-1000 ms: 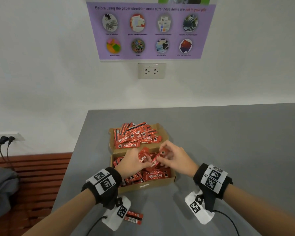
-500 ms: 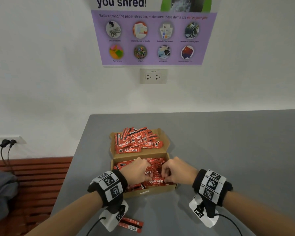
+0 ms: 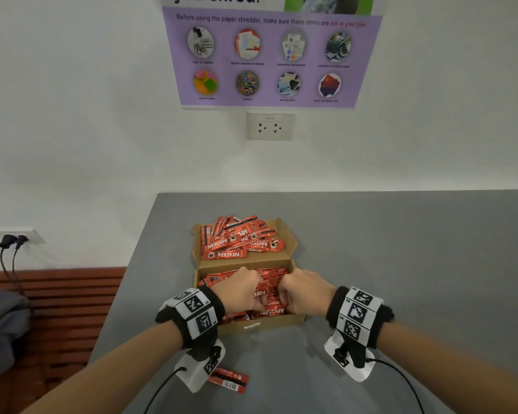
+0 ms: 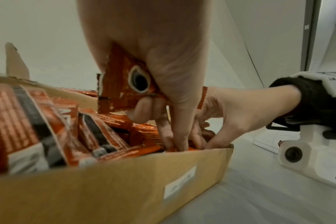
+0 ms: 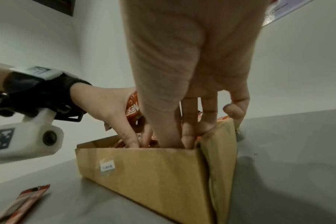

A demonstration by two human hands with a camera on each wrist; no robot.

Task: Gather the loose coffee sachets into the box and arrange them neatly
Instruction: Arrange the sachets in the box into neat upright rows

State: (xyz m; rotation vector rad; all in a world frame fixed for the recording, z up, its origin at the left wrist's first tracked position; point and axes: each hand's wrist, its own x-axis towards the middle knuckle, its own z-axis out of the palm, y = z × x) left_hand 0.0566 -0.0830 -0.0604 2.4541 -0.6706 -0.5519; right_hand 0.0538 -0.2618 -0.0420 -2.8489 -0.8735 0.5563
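Both hands working inside the shallow brown cardboard box [image 3: 274, 321], near its front wall, likely tucking red foil coffee sachets [image 3: 269, 306] into rows. Left hand [image 3: 242, 289] gripping one sachet in curled fingers (coffee-cup print showing in the left wrist view) with fingertips digging down. Right hand [image 3: 304, 291] pushing straightish fingers [image 5: 190, 136] down at the front right corner; grip on anything there not resolving. More sachets piling on the open lid [image 3: 287, 231]. One stray red sachet [image 3: 229, 381] lying on the grey bench [image 3: 401, 249], partly hiding behind the left wrist rig.
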